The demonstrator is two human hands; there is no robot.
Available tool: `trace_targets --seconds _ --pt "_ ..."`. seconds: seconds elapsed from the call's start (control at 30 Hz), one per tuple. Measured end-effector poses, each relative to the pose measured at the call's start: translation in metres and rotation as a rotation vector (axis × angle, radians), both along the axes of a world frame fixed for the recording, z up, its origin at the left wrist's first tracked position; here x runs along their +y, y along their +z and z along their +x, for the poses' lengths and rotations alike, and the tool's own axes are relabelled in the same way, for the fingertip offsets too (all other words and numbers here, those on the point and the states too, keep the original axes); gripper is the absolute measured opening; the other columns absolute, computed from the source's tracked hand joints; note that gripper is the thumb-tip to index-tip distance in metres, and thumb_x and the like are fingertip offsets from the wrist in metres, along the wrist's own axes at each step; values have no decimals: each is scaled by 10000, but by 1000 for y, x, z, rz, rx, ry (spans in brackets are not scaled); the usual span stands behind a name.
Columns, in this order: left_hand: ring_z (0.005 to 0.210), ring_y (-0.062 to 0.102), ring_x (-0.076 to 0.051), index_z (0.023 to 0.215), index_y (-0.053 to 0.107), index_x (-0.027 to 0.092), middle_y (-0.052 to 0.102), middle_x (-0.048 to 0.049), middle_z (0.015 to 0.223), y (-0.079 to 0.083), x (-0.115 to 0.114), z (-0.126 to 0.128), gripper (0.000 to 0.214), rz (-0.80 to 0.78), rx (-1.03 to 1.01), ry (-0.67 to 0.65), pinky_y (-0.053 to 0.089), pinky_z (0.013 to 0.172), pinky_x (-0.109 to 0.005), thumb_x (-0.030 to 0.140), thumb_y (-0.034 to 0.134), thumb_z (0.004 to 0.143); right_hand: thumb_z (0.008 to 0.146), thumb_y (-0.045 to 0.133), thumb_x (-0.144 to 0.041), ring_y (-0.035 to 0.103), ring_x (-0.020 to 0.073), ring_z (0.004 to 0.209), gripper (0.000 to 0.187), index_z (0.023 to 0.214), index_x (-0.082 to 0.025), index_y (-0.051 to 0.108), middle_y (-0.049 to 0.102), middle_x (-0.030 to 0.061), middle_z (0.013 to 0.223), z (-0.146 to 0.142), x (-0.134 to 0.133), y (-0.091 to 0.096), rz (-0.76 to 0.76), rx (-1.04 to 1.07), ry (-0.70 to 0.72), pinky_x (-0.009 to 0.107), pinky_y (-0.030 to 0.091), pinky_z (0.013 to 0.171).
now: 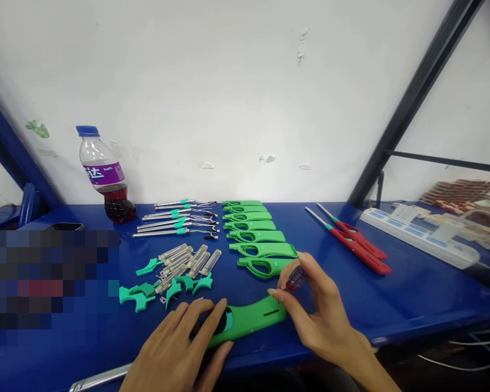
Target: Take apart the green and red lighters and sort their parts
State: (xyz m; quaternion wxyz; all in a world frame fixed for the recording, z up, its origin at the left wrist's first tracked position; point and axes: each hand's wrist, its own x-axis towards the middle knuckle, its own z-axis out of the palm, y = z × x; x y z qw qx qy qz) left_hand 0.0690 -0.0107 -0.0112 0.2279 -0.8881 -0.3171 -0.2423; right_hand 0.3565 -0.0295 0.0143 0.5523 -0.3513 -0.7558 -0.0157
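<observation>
A green lighter (pixel 253 322) lies in front of me, its metal tube (pixel 102 377) reaching to the lower left under my left hand (pixel 179 343). That hand wraps over the lighter's trigger end and presses it to the table. My right hand (pixel 316 310) pinches a small screwdriver (pixel 296 279) with a see-through, reddish handle at the lighter's right end. Its tip is hidden by my fingers. Behind are several green lighter shells (pixel 261 236) in a column. To the left lie clear fuel tanks (pixel 191 262), teal triggers (pixel 141 296) and metal tubes with wires (pixel 167 223).
Two finished-looking red lighters (pixel 355 245) lie to the right, beside a white power strip (pixel 420 239). A bottle of dark drink (pixel 108 179) stands at the back left against the wall. A dark phone (pixel 67 226) lies near it. The blue table (pixel 326 321) has a front edge close to me.
</observation>
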Motion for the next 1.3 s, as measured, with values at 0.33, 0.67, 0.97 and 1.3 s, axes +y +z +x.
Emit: trace_targets --seconds 0.33,0.67,0.97,1.3 --pt "1129 796 -258 1560 579 247 771 -61 1335 0 -1 0 471 2 -5 9 688 939 -397 444 443 1155 1043 583 -80 790 229 955 845 1758 -353 227 811 43 1098 -1 -3 0 -84 19 -44 428 677 898" --pt "1140 794 -265 1560 582 251 768 -53 1346 -2 -1 -1 470 -15 3 10 689 941 -407 439 468 1145 1075 438 -63 724 195 956 464 1409 -298 660 743 57 1150 4 -6 21 -131 -38 -40 345 619 842" --pt "1130 798 -255 1552 588 252 773 -43 1336 1 -2 -1 460 -7 -15 6 682 941 -388 430 442 1153 1026 766 -344 703 194 833 37 1023 -311 750 675 12 1021 24 -20 33 -515 -223 -194 313 586 712" --pt "1131 791 -251 1532 599 243 772 -50 1324 3 -3 2 447 -20 -30 3 674 943 -382 424 450 1151 1047 738 -324 694 181 821 84 967 -304 750 667 -3 990 26 -12 22 -531 -237 -171 304 569 726"
